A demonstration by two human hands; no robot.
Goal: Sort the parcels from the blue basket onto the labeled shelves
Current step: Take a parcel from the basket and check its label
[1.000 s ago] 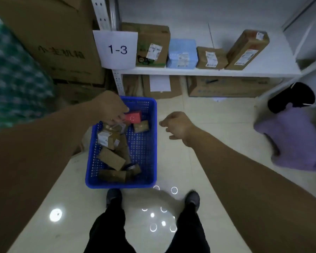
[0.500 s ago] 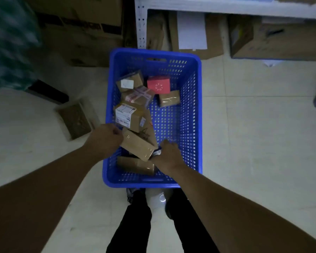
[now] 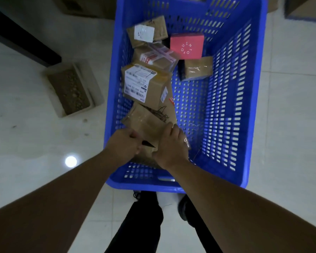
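Note:
The blue basket (image 3: 254, 92) stands on the floor right in front of me. Several parcels lie along its left side: a flat brown parcel (image 3: 144, 123) nearest me, a labelled carton (image 3: 146, 84), a taped box (image 3: 156, 56), a box with a white sticker (image 3: 146, 31), a red box (image 3: 187, 45) and a small brown box (image 3: 197, 68). My left hand (image 3: 123, 145) grips the flat brown parcel's near left edge. My right hand (image 3: 171, 148) holds its near right edge, with another brown parcel partly hidden beneath.
A shallow tray of brown granules (image 3: 71, 88) sits on the pale tiled floor left of the basket. A dark bar (image 3: 26, 42) runs diagonally at the upper left. Cardboard cartons (image 3: 84, 6) line the far edge. My legs and shoes (image 3: 146, 216) are below the basket.
My view has dropped closer over the basket, so the shelves are out of sight. Both hands have closed in on the flat brown parcel at the basket's near end.

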